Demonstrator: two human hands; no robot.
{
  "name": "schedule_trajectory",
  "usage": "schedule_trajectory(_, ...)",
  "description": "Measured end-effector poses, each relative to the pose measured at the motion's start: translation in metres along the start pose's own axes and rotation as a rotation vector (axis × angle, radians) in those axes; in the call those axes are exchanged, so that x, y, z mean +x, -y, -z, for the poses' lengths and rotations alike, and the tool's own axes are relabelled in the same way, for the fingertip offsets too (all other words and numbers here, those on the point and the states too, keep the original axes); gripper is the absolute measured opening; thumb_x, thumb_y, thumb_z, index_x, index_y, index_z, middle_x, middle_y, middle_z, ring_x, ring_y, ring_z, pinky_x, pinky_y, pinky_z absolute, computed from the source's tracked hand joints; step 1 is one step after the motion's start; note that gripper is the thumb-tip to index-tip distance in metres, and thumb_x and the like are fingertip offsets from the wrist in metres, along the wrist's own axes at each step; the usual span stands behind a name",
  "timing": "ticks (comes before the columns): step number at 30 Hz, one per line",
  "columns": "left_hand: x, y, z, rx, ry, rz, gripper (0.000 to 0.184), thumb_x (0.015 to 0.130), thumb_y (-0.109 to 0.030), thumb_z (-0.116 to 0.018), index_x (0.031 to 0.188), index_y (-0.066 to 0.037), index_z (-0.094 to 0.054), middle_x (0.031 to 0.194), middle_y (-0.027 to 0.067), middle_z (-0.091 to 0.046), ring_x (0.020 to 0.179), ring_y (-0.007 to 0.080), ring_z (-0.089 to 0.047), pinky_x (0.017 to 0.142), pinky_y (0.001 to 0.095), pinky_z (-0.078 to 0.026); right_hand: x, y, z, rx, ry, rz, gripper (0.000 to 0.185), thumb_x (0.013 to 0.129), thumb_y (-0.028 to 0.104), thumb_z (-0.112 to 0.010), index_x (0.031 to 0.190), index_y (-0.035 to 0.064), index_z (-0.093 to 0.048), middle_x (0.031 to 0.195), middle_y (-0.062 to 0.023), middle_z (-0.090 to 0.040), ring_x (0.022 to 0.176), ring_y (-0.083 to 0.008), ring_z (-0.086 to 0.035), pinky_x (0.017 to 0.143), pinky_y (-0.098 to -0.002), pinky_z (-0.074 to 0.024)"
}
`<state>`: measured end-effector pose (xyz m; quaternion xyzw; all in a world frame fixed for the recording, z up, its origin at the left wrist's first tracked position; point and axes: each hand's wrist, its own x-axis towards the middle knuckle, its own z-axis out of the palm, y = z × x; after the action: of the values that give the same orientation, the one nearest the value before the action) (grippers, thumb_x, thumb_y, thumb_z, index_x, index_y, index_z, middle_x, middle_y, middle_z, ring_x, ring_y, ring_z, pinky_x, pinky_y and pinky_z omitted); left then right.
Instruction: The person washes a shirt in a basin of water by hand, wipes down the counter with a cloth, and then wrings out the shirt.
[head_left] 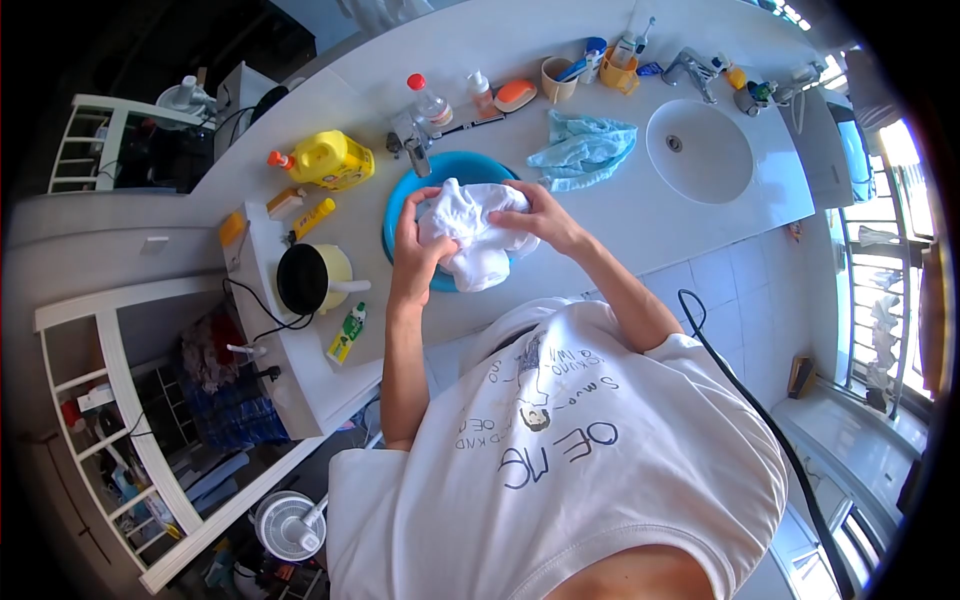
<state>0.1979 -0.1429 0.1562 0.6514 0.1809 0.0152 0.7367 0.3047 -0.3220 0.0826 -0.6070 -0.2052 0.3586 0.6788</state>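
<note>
A bunched white cloth [475, 225] is held between my two hands over a blue basin [403, 195] on the counter. My left hand [415, 240] grips its left side, thumb on top of the fabric. On the other side my right hand [540, 215] pinches it, with the thumb pressed into the folds. The cloth hides most of the inside of the basin, so I cannot tell what is in it. Behind the basin stands a metal faucet [413, 142]. A crumpled light-blue cloth [585, 150] lies on the counter to the right.
A yellow detergent jug [335, 160], a dark-lined pot [315, 278] and a green-yellow tube [347, 333] are on the left. Along the back are a red-capped bottle [430, 100], a pump bottle [481, 95], an orange soap dish [516, 96] and cups [558, 80]. A white sink [715, 165] is at right.
</note>
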Motion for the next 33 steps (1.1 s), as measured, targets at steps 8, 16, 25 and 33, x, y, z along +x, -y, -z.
schedule_trajectory(8,-0.002,0.005,-0.002,0.006,0.007,-0.015,0.062,0.062,-0.001,-0.06,0.121,-0.007,-0.043,0.115,0.0125,-0.052,0.104,0.0224,-0.055,0.089,0.0321,-0.046,-0.006,0.012,-0.003,-0.012,0.089,-0.013,0.04,0.081,0.024,-0.071,0.111,0.0006,-0.057,0.099,-0.0048,-0.063,0.09,-0.0117,-0.059,0.081,-0.0261,-0.0463)
schedule_trajectory(16,-0.002,0.012,0.0,-0.032,0.03,0.011,0.059,0.063,0.003,-0.058,0.119,-0.008,-0.043,0.114,0.0123,-0.051,0.104,0.0218,-0.055,0.089,0.0314,-0.046,-0.008,0.009,-0.002,-0.002,0.074,-0.057,0.043,0.079,0.025,-0.072,0.112,0.0022,-0.057,0.098,-0.0051,-0.062,0.09,-0.0113,-0.058,0.081,-0.0265,-0.0457)
schedule_trajectory(25,-0.006,0.01,-0.003,0.25,0.117,-0.223,0.065,0.068,0.004,-0.061,0.127,-0.008,-0.036,0.112,0.0126,-0.051,0.097,0.0207,-0.057,0.084,0.0316,-0.047,0.004,0.013,-0.016,-0.053,0.055,0.447,0.06,0.071,0.037,-0.079,0.115,0.0025,-0.057,0.097,-0.0082,-0.063,0.097,-0.0212,-0.058,0.086,-0.0347,-0.0442)
schedule_trajectory(33,-0.007,0.012,0.011,0.199,-0.026,-0.475,0.083,0.071,0.002,-0.07,0.137,-0.013,-0.022,0.105,0.0134,-0.051,0.096,0.0214,-0.054,0.088,0.034,-0.043,0.023,0.06,-0.02,-0.19,0.26,0.315,0.034,0.078,0.023,-0.076,0.099,0.0019,-0.058,0.088,-0.0082,-0.061,0.083,-0.0166,-0.056,0.078,-0.0312,-0.0445)
